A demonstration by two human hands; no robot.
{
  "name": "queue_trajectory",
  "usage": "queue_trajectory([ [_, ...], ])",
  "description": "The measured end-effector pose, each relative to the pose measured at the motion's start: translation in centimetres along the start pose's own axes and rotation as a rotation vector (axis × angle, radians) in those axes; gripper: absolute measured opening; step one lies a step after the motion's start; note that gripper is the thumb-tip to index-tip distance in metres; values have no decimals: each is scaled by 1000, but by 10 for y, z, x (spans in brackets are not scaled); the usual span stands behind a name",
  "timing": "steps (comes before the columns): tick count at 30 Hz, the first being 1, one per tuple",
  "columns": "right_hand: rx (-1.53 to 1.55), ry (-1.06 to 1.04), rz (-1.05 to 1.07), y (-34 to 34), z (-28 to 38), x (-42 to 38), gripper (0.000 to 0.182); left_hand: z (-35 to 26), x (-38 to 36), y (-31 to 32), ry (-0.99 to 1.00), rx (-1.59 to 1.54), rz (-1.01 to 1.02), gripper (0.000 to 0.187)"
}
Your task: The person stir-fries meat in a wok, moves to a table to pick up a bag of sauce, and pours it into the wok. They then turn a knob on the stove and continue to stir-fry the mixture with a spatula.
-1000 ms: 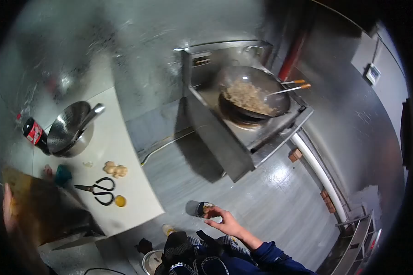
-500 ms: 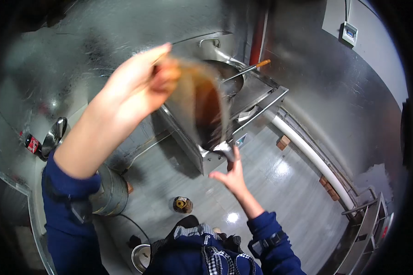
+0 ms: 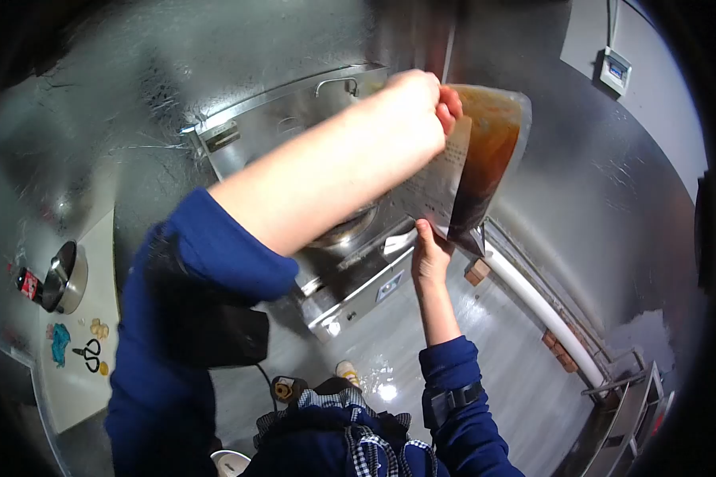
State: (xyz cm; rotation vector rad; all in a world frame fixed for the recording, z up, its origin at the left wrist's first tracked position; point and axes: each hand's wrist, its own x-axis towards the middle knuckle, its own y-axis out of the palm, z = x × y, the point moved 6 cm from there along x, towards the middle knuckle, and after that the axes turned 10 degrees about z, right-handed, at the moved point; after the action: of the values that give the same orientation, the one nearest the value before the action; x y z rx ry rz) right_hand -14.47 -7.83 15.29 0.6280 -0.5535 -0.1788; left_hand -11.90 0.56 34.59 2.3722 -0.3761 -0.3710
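Observation:
A clear plastic pouch of brown-orange sauce (image 3: 492, 155) is held up over the right side of the stove, tilted, with a pale printed label facing me. My left hand (image 3: 423, 99) reaches across and pinches its top edge. Lower down, my right hand (image 3: 431, 258) grips the pouch's bottom end, thumb up against the label; its other fingers are partly hidden behind. The darker sauce lies toward the lower part. Beneath my left forearm, the rim of a round metal pan (image 3: 344, 232) shows on the stove (image 3: 366, 294); most of it is hidden.
A tap (image 3: 336, 83) rises at the stove's back. On the left counter (image 3: 75, 397) are scissors (image 3: 91, 355), a teal cloth (image 3: 60, 345), metal bowls (image 3: 75, 288) and a red-labelled bottle (image 3: 29, 284). A jug (image 3: 286, 388) stands on the floor; a white pipe (image 3: 545, 300) runs along the right wall.
Both hands and the pouch have moved right, the left hand farthest. The pouch was blurred and now shows its label. My view has shifted, bringing the scissors and cloth into sight.

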Motion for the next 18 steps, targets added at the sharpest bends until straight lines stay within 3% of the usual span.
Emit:
queue_trajectory([
  [5, -226, 25, 35, -26, -39, 88, 34, -23, 98, -26, -27, -157, -68, 20],
  [6, -223, -15, 41, -14, -29, 101, 34, -31, 120, -30, -64, -190, -2, 23],
  [10, -220, 55, 129, -18, -50, 166, 40, -64, 182, -55, -47, -299, -109, 30],
  [13, -308, 36, 175, -26, -68, 216, 37, -79, 222, -81, -168, -350, -140, 31],
  [18, -355, 205, 329, -32, -103, 270, 44, -90, 256, -111, -270, -405, -174, 32],
])
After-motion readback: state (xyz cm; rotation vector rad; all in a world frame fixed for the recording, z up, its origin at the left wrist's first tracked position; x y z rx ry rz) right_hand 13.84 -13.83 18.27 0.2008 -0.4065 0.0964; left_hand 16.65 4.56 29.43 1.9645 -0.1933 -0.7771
